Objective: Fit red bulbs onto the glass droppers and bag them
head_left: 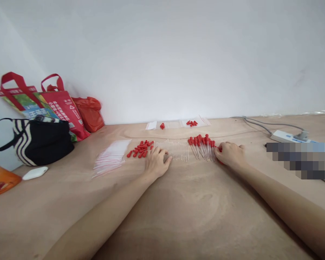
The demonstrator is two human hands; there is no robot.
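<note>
My left hand point(158, 162) lies between a pile of red rubber bulbs point(141, 148) and a row of thin clear tubes point(178, 151). Its thumb and fingers are apart, and the fingertips reach over the tubes' left end. At the right end of a fanned group of droppers with red bulbs point(202, 141), my right hand point(230, 153) is closed, fingers bent. Red shows at its fingertips, seemingly the bulb of a dropper; the hand hides most of it. Left of the loose bulbs, clear zip bags point(111, 157) with red seams lie in a spread stack.
Near the wall lie more red bulbs point(191, 123) on a clear bag and a small white packet point(151, 125). A black bag point(48, 141), red shopping bags point(63, 108) and a white case point(35, 173) stand at left. A power strip point(284, 136) with a grey cable lies right.
</note>
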